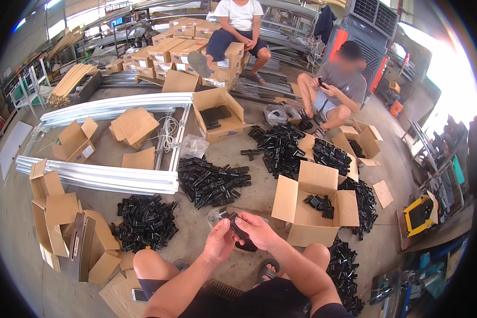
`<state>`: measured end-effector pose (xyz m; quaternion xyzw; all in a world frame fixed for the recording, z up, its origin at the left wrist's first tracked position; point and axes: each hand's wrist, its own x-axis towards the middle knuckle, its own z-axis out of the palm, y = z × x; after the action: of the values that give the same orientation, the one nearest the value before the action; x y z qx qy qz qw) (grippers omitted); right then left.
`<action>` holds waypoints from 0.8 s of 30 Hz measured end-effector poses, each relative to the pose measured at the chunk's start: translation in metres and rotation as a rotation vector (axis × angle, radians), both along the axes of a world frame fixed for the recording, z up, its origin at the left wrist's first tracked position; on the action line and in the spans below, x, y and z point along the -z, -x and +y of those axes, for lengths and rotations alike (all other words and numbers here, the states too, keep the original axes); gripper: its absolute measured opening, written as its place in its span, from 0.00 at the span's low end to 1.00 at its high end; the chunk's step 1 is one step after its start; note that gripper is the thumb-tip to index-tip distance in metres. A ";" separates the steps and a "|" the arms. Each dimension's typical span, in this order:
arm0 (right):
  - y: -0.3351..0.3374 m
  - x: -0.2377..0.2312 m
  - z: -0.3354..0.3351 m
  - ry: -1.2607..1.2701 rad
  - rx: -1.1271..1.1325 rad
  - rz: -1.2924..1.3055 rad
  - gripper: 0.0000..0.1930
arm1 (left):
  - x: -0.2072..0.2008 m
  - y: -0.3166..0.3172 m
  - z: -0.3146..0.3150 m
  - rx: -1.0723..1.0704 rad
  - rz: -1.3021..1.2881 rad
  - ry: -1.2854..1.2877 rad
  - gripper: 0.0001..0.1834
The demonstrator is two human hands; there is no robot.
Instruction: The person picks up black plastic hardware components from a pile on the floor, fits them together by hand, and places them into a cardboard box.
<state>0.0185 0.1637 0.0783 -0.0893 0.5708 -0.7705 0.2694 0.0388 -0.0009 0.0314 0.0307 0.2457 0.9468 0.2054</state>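
Note:
Above my knees, my left hand (220,241) and my right hand (255,231) meet around one small black tubular fitting (237,227). Fingers of both hands are closed on it, and they cover much of its shape. Just beyond them lies a pile of similar black fittings (209,183). Another pile (146,222) is on the floor to the left. To the right of my hands stands an open cardboard box (312,236) with several black fittings (320,205) inside. A clear plastic bag (215,216) sits partly hidden behind my hands.
Long white metal profiles (98,175) lie across the floor at left, near open cartons (53,212). More fittings (286,151) are heaped ahead. A co-worker (336,79) squats at the far right holding a black piece; another person (238,26) sits on stacked boxes. A phone (139,295) lies by my left leg.

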 end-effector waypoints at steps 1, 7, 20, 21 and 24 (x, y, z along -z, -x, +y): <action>-0.001 0.000 -0.006 -0.003 0.010 0.004 0.14 | -0.001 0.000 -0.005 -0.002 -0.003 -0.004 0.14; 0.007 0.022 -0.014 -0.210 0.205 0.049 0.18 | 0.002 0.004 -0.013 -0.202 -0.070 0.222 0.10; 0.021 0.029 -0.020 -0.304 0.379 0.314 0.11 | 0.019 0.011 -0.019 -0.220 -0.024 0.425 0.12; 0.023 0.037 -0.016 -0.308 0.383 0.313 0.11 | 0.016 0.011 -0.016 -0.196 -0.027 0.401 0.12; 0.026 0.047 -0.013 -0.222 0.405 0.222 0.11 | 0.019 0.011 -0.011 -0.180 -0.055 0.363 0.13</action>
<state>-0.0079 0.1506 0.0309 -0.0269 0.6842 -0.7268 0.0534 0.0273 -0.0117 0.0126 -0.0549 0.4084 0.9020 0.1289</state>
